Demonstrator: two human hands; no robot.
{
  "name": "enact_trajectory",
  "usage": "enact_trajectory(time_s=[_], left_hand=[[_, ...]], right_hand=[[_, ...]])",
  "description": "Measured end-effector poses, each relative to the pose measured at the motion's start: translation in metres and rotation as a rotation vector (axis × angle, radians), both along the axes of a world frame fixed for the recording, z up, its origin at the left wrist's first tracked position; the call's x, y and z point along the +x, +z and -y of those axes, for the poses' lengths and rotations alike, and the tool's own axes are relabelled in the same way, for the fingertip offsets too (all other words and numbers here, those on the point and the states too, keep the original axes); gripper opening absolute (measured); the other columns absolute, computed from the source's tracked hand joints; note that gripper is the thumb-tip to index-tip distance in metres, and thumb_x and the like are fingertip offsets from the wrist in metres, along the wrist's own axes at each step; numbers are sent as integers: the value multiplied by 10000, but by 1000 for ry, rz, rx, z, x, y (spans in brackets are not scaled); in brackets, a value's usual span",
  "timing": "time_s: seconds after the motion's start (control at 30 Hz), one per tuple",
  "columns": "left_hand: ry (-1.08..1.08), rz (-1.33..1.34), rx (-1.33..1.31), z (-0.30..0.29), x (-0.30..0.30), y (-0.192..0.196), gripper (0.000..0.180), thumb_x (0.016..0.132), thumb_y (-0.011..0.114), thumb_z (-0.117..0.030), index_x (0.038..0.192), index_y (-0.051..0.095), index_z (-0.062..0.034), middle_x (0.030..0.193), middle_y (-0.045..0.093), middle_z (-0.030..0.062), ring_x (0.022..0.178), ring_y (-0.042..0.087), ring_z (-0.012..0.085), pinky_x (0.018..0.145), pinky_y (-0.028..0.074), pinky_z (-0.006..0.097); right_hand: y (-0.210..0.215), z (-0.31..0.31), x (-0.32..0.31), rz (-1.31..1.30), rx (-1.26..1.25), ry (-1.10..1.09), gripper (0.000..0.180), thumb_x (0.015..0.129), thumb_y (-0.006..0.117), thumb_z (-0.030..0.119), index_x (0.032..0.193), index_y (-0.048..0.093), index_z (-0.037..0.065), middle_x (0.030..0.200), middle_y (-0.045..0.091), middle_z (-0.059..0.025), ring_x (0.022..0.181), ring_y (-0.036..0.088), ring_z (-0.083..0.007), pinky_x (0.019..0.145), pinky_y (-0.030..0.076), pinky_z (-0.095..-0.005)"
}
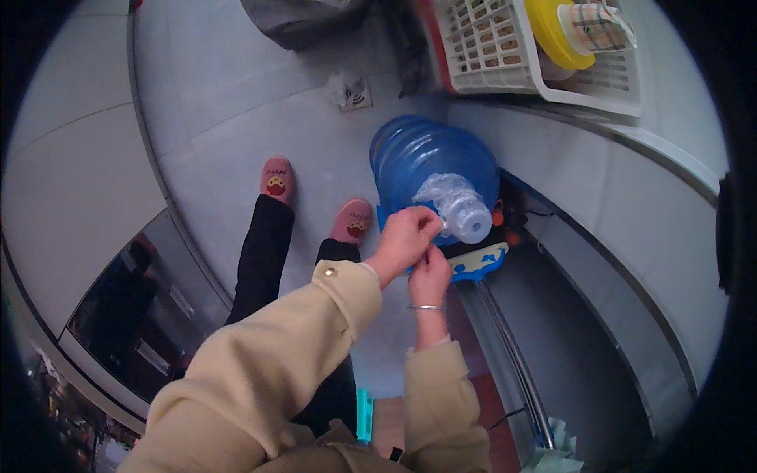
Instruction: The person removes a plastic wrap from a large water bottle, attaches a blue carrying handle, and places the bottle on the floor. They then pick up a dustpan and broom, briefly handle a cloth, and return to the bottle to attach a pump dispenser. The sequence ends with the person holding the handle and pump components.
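Note:
A large blue water jug (426, 154) stands on the floor ahead of me. Clear crinkled plastic wrap (443, 191) bunches around its neck, beneath a pale round cap (473, 225). My left hand (406, 236) is closed in a pinch at the near edge of the wrap, left of the cap. Just below it, my right hand (430, 277), with a silver bangle at the wrist, is closed too, its thumb up against the left fingers. What the right fingers hold is too small to make out.
A blue-and-cream mop head (477, 264) on a metal pole (516, 359) leans right of my hands. A white basket (552, 91) with a yellow-lidded container sits upper right. Farther off are a floor drain (356, 94) and a dark bag (303, 20). My pink slippers (277, 180) are on the tiles.

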State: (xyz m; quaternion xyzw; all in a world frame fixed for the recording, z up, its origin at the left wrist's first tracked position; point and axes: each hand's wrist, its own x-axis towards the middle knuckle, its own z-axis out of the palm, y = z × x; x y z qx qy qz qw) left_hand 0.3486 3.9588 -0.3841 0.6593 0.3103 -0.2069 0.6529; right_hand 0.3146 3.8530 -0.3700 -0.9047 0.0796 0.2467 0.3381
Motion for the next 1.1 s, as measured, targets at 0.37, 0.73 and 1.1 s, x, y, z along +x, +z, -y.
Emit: enact_trajectory(time_s=[0.37,0.73,1.1], left_hand=[[-369,-22,151,-33,20,10,181,788,599,-185,810,686,-28,756,647,190,723,635,338,689,507,400],[-275,-112,-59,-32,5,7,204,759,546,-201,799,692,-64,793,640,205,766,619,383,708,499,457],[-286,-87,87,-35,15,13,197,765,568,-208,817,709,-82,798,654,178,767,636,355,714,514,426]], right_hand=[[2,-16,7,-185,677,-1125,236,922,528,131,1124,559,13,987,598,-61,803,539,-143,701,464,-276],[-37,4,15,-360,1196,-1253,156,937,510,194,969,566,53,866,574,-31,835,544,-162,806,449,-316],[-23,-3,19,-470,1059,-1429,121,921,524,153,854,546,54,735,527,-16,633,484,-121,606,438,-248]])
